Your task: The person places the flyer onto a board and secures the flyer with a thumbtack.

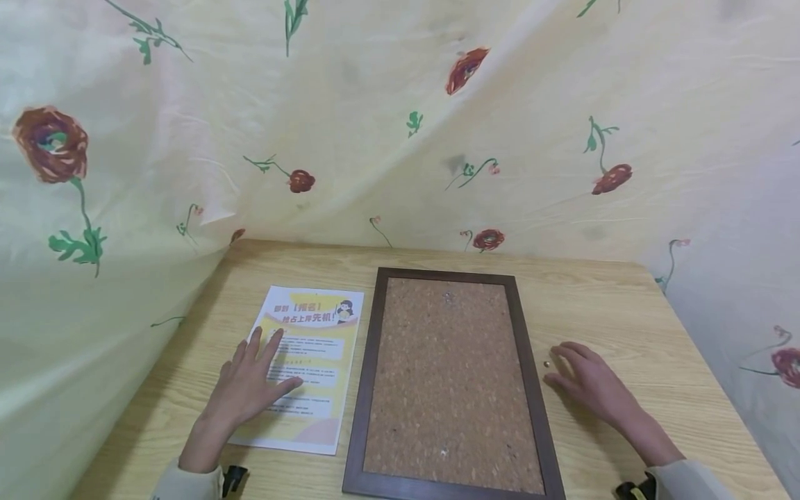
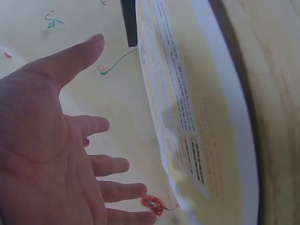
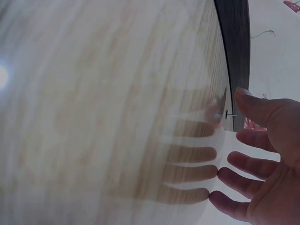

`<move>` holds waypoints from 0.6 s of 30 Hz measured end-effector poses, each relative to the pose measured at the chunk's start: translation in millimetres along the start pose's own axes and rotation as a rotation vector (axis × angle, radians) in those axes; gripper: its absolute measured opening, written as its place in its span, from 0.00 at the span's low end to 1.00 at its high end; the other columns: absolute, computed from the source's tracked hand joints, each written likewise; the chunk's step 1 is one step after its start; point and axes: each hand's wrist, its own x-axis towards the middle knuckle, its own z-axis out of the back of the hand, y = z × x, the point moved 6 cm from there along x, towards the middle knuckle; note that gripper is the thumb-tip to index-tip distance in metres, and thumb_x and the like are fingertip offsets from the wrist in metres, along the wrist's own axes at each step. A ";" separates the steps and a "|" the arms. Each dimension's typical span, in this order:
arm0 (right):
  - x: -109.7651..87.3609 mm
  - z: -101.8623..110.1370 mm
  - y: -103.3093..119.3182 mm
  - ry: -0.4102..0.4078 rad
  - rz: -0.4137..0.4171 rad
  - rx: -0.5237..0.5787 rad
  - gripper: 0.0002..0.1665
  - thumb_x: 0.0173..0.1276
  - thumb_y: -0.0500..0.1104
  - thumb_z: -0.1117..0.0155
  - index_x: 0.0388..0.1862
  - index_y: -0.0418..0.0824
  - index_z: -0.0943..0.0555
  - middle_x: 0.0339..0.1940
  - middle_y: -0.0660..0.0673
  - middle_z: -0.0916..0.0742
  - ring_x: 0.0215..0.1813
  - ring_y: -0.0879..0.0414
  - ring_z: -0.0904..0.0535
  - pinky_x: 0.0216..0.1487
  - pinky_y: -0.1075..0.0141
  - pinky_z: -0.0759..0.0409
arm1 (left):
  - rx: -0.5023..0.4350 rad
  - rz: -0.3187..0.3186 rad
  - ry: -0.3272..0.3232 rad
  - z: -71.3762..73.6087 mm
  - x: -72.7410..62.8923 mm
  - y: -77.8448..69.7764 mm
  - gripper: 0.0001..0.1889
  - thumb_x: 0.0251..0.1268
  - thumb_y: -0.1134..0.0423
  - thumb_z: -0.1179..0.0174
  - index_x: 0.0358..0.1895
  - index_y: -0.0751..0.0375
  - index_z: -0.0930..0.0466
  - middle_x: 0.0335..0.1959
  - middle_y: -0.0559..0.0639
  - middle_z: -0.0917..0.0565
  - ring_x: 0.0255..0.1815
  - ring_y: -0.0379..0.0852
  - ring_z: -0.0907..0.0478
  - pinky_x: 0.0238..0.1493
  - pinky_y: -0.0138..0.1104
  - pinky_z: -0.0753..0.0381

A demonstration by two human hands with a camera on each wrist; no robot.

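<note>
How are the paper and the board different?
The paper is white and yellow with printed words; the board is brown cork in a dark frame. The paper is smaller; the board is bigger. The left hand is over part of the paper; none is over the board. Both are rectangles lying on the table.

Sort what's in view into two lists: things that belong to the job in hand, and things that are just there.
Likely for the job:
printed sheet, beneath the left hand
framed cork board, between the hands
small pin, near the right hand

Just there:
wooden table, under everything
flowered cloth, behind and at the sides
</note>
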 end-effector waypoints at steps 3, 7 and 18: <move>-0.4 0.8 1.3 -0.007 0.005 -0.003 0.30 0.61 0.42 0.26 0.56 0.25 0.23 0.57 0.23 0.23 0.58 0.26 0.28 0.57 0.36 0.29 | -0.008 0.004 -0.001 -0.6 1.1 1.5 0.52 0.58 0.35 0.36 0.78 0.63 0.47 0.74 0.78 0.51 0.69 0.83 0.51 0.56 0.76 0.46; -0.9 0.5 1.8 -0.003 -0.001 0.004 0.31 0.62 0.43 0.26 0.56 0.25 0.23 0.57 0.23 0.23 0.59 0.26 0.28 0.58 0.35 0.30 | -0.022 0.022 0.003 -2.2 2.3 3.9 0.54 0.57 0.35 0.35 0.77 0.67 0.48 0.74 0.79 0.51 0.68 0.83 0.50 0.55 0.76 0.44; -0.4 -2.3 1.4 -0.038 0.015 -0.034 0.28 0.58 0.43 0.24 0.53 0.29 0.20 0.54 0.27 0.19 0.56 0.28 0.25 0.55 0.36 0.28 | -0.063 0.088 0.028 -6.2 2.4 12.1 0.58 0.56 0.38 0.33 0.75 0.76 0.52 0.71 0.82 0.49 0.67 0.83 0.47 0.56 0.73 0.40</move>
